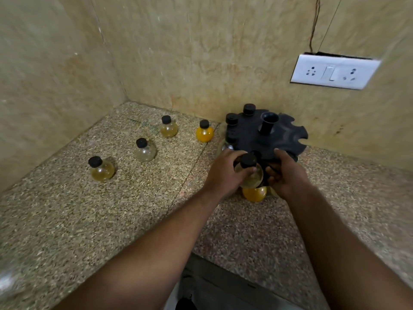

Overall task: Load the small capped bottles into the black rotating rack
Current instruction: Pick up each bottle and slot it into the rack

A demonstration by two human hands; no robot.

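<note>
The left hand [225, 171] is closed around a round bottle with pale yellow liquid [251, 175], its fingers wrapped at the neck under the black cap, and holds it at the near edge of the black rack [266, 135]. The right hand [286, 173] grips the rack's near rim, the fingers curled on it. Under the hands, an orange bottle [254, 193] shows below the rack. Two black caps stand in slots on the rack's far left side. Four more bottles stand apart on the speckled counter [89, 220] to the left: one orange-filled [204, 132] just beside the rack, three others paler.
</note>
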